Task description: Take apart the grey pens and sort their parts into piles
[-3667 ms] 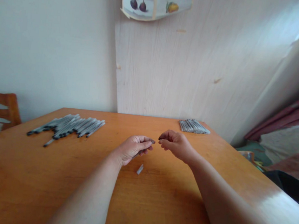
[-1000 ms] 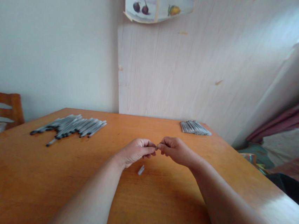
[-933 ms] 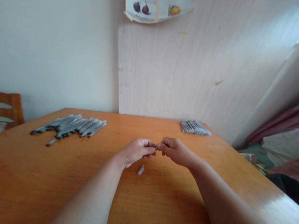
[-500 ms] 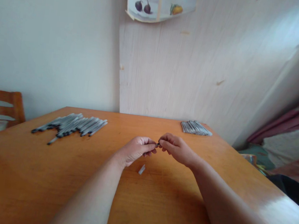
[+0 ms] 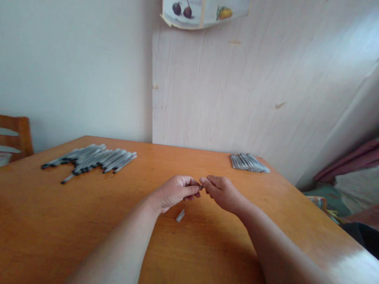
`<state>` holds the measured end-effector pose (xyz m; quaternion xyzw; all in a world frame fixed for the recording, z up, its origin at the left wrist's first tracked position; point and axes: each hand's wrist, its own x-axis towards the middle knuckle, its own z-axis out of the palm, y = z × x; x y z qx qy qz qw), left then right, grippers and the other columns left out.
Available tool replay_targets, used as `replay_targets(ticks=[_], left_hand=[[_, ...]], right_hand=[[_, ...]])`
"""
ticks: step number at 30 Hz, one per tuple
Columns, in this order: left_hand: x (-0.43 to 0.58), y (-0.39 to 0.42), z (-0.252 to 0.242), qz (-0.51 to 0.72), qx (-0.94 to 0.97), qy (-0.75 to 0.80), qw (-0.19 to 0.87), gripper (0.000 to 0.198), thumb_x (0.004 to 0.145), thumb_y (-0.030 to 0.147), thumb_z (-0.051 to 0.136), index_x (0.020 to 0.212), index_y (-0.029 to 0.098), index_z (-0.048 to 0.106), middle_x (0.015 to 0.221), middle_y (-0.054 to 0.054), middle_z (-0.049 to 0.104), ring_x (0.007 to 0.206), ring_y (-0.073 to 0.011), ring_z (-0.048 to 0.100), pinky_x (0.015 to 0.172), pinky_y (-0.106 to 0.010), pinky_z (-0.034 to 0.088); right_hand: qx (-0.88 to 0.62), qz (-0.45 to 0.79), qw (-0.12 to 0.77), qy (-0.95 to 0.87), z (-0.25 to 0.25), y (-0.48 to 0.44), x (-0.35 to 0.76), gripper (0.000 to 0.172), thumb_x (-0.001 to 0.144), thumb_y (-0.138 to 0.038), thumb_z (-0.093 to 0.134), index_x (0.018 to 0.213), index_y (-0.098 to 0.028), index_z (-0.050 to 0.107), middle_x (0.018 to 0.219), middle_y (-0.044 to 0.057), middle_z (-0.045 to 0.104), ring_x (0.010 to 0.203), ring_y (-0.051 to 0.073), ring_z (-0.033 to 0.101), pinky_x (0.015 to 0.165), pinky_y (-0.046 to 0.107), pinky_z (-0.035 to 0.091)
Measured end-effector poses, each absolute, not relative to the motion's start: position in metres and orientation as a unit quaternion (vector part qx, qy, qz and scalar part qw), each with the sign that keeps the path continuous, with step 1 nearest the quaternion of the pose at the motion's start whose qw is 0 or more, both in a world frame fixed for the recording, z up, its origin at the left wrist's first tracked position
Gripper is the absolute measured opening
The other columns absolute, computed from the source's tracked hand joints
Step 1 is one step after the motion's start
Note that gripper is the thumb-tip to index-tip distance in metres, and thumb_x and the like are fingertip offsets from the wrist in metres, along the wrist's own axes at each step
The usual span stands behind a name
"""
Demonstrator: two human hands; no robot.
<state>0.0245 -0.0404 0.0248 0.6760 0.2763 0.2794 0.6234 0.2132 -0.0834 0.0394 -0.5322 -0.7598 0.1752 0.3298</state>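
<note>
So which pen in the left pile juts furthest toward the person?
The pen at the front of the left pile: its black end shows lower than all the others.

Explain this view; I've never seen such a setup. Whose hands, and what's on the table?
No machine: a person's bare left hand and right hand, seen by one head-worn camera looking forward and down. On the orange wooden table lie a loose pile of slim, grey, black-tipped pens at left, a neater bundle of similar pens at far right, and a small whitish translucent piece near the hands. The left hand pinches a small dark item, mostly hidden; the right's hold is unclear.
</note>
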Motion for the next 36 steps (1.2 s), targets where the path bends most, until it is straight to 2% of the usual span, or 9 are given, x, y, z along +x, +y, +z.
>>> replay_targets(ticks=[6, 13, 18, 26, 30, 33, 36], left_hand=[[0.024, -0.04, 0.026, 0.289, 0.667, 0.289, 0.623, 0.031, 0.078, 0.042, 0.066, 0.089, 0.013, 0.066, 0.084, -0.007, 0.067, 0.067, -0.0103, 0.052, 0.065, -0.025, 0.038], [0.026, -0.041, 0.024, 0.293, 0.675, 0.285, 0.614, 0.03, 0.079, 0.041, 0.066, 0.089, 0.013, 0.066, 0.081, -0.006, 0.065, 0.065, -0.0095, 0.051, 0.066, -0.025, 0.039], [0.027, -0.042, 0.025, 0.305, 0.666, 0.28, 0.62, 0.03, 0.079, 0.039, 0.067, 0.091, 0.012, 0.063, 0.083, -0.006, 0.064, 0.069, -0.0102, 0.054, 0.067, -0.025, 0.04], [0.033, -0.042, 0.02, 0.356, 0.66, 0.287, 0.595, 0.033, 0.075, 0.041, 0.071, 0.092, 0.015, 0.057, 0.086, -0.005, 0.063, 0.08, -0.0146, 0.059, 0.071, -0.027, 0.044], [0.031, -0.041, 0.019, 0.313, 0.685, 0.29, 0.59, 0.04, 0.081, 0.05, 0.062, 0.095, 0.013, 0.062, 0.091, -0.009, 0.067, 0.079, -0.0155, 0.059, 0.073, -0.029, 0.044], [0.028, -0.041, 0.019, 0.27, 0.704, 0.305, 0.582, 0.048, 0.085, 0.056, 0.052, 0.095, 0.012, 0.065, 0.084, -0.011, 0.069, 0.072, -0.0161, 0.059, 0.071, -0.03, 0.044], [0.028, -0.043, 0.02, 0.262, 0.713, 0.307, 0.574, 0.046, 0.086, 0.055, 0.05, 0.093, 0.012, 0.065, 0.079, -0.01, 0.069, 0.068, -0.016, 0.058, 0.067, -0.03, 0.043]], right_hand=[[-0.524, 0.177, 0.351, -0.756, 0.042, -0.087, 0.214, 0.03, 0.092, -0.04, 0.044, 0.073, -0.018, 0.051, 0.067, -0.001, 0.054, 0.063, 0.011, 0.047, 0.057, 0.024, 0.033], [-0.536, 0.152, 0.331, -0.762, 0.036, -0.082, 0.213, 0.039, 0.093, -0.044, 0.041, 0.065, -0.019, 0.047, 0.062, -0.002, 0.049, 0.058, 0.01, 0.043, 0.054, 0.025, 0.029], [-0.532, 0.15, 0.335, -0.763, 0.034, -0.082, 0.212, 0.039, 0.095, -0.046, 0.038, 0.071, -0.019, 0.049, 0.064, -0.001, 0.052, 0.059, 0.011, 0.044, 0.054, 0.024, 0.029], [-0.561, 0.121, 0.359, -0.736, 0.024, -0.077, 0.205, 0.036, 0.094, -0.043, 0.04, 0.066, -0.02, 0.046, 0.06, -0.002, 0.049, 0.056, 0.011, 0.042, 0.052, 0.024, 0.026], [-0.562, 0.119, 0.381, -0.724, 0.029, -0.078, 0.207, 0.034, 0.092, -0.04, 0.042, 0.065, -0.02, 0.043, 0.059, -0.002, 0.048, 0.055, 0.011, 0.043, 0.052, 0.025, 0.026], [-0.565, 0.115, 0.4, -0.712, 0.031, -0.077, 0.212, 0.034, 0.092, -0.041, 0.041, 0.065, -0.02, 0.044, 0.058, -0.002, 0.048, 0.054, 0.011, 0.042, 0.052, 0.025, 0.027], [-0.568, 0.124, 0.418, -0.698, 0.03, -0.075, 0.215, 0.035, 0.092, -0.043, 0.041, 0.065, -0.02, 0.044, 0.057, -0.003, 0.047, 0.053, 0.011, 0.041, 0.051, 0.024, 0.027]])
